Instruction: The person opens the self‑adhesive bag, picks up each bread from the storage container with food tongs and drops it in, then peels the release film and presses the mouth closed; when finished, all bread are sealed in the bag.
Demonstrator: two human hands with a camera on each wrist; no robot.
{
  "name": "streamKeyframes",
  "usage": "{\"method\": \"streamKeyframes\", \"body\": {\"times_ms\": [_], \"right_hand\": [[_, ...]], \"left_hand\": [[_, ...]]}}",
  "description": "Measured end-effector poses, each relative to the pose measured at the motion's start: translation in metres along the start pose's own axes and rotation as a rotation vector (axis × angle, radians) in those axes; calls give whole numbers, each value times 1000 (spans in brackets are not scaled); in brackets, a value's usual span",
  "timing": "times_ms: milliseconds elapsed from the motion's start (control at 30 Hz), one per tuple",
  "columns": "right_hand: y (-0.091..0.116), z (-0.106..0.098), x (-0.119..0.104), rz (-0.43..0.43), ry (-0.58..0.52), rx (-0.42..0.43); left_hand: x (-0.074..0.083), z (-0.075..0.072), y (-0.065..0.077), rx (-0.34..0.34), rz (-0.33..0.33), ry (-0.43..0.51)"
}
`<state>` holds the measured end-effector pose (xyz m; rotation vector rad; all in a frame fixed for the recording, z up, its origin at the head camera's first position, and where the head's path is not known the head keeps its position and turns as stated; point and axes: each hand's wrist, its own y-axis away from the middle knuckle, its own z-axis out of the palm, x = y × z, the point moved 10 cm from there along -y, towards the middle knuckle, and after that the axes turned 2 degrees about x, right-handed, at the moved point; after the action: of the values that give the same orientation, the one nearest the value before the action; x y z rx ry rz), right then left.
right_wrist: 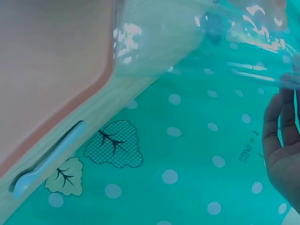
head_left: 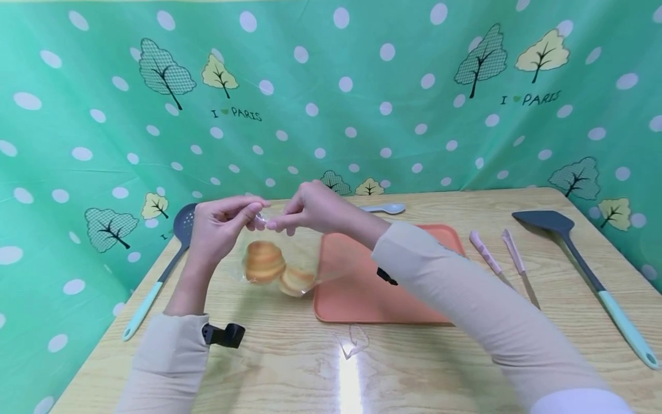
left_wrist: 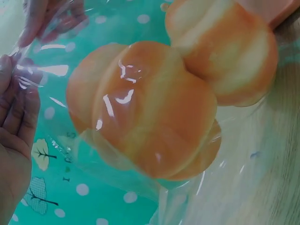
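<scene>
Bread rolls (head_left: 264,261) with golden-brown tops hang inside a clear plastic bag (left_wrist: 70,154), left of the pink tray. Two clusters of them show large in the left wrist view. The left hand (head_left: 219,227) pinches the gathered top edge of the bag between thumb and fingers. Close beside it, the right hand (head_left: 315,210) pinches the same edge, its fingertips nearly meeting the left ones. In the right wrist view the bag's loose clear side stretches from the right hand (right_wrist: 283,136) toward the tray.
The pink tray (head_left: 372,287) lies mid-table, with a pale spoon (head_left: 385,208) behind it. A slotted spoon (head_left: 181,241) lies at left. To the right are tongs (head_left: 509,253) with pink ends and a dark turner (head_left: 574,253). A green polka-dot curtain (head_left: 331,115) hangs behind.
</scene>
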<state>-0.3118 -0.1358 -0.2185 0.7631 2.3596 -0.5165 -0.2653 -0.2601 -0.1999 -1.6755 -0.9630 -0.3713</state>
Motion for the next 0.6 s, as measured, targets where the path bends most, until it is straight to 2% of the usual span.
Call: {"method": "streamKeyframes", "body": {"times_ms": [333, 600], "right_hand": [[23, 1, 30, 20, -26, -11], [37, 2, 40, 4, 10, 12]], "left_hand": [[2, -18, -3, 61, -6, 89], [2, -15, -4, 62, -1, 58]]}}
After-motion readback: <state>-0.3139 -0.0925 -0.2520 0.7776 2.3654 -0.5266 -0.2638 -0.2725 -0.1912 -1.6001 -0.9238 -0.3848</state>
